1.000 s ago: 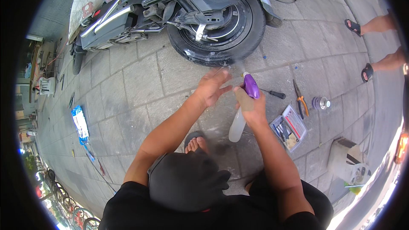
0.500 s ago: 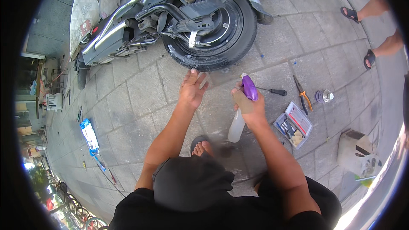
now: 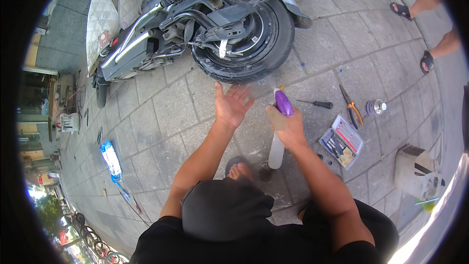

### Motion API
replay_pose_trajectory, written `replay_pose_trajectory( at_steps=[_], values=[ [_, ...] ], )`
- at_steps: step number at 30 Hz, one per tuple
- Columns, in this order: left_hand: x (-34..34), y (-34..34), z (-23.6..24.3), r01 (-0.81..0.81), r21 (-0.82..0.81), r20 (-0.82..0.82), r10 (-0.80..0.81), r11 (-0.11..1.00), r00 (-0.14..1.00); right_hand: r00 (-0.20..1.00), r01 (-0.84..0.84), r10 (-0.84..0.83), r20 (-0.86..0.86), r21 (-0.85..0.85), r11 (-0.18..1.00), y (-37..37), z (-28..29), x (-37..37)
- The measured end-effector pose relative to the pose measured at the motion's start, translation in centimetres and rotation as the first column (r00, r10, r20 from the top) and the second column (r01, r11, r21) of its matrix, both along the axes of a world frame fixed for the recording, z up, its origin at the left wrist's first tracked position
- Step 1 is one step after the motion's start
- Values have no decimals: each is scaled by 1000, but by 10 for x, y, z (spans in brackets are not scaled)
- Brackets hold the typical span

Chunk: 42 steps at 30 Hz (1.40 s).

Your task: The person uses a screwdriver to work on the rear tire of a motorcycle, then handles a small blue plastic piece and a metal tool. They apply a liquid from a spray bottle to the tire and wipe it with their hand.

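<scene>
My right hand (image 3: 287, 126) is wrapped round a spray bottle with a purple trigger head (image 3: 283, 103) and a whitish translucent body (image 3: 276, 152). Its nozzle points up toward the black tyre (image 3: 279, 56) of a scooter's wheel. Between nozzle and tyre hangs a faint pale haze. Just below the tyre's lower edge, my left hand (image 3: 231, 106) is open, palm up with fingers spread, and holds nothing. I cannot tell whether its fingertips touch the rubber. Wet-looking, whitish marks show on the tyre's lower left side. The scooter's dark frame (image 3: 210, 7) rises above.
Right of the bottle lie a screwdriver (image 3: 322, 104), orange-handled pliers (image 3: 352, 110), a small can (image 3: 376, 107) and an open repair kit (image 3: 347, 139). A cut plastic container (image 3: 415, 173) stands beyond them. A blue-white packet (image 3: 111, 161) lies left. Someone's sandalled feet (image 3: 426, 61) are far right.
My left hand has moved slightly right and turned its palm further up, with fingers spread wider. My right hand still holds the spray bottle near the tyre. The whole view has shifted a little.
</scene>
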<state>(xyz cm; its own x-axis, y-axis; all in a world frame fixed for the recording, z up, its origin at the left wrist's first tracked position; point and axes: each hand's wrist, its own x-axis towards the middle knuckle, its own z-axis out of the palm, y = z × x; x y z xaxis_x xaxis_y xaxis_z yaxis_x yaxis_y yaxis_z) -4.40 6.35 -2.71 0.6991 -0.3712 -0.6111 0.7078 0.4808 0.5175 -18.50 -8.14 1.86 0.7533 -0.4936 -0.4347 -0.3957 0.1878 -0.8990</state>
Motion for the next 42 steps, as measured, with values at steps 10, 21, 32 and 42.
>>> replay_pose_trajectory(
  at_steps=[10,21,32,42],
  values=[
    [2,-17,-2,125,70,105,-132,990,986,995,67,-66,70,-12,998,-28,-1,4],
    [36,26,-6,-61,156,122,42,986,992,999,21,-17,-34,124,992,-27,14,0],
    [7,7,-8,165,91,149,-177,982,973,988,136,-135,-71,14,991,-6,12,14],
    [44,32,-16,-37,123,191,13,992,981,990,139,-135,-51,89,986,-29,15,1]
  ],
)
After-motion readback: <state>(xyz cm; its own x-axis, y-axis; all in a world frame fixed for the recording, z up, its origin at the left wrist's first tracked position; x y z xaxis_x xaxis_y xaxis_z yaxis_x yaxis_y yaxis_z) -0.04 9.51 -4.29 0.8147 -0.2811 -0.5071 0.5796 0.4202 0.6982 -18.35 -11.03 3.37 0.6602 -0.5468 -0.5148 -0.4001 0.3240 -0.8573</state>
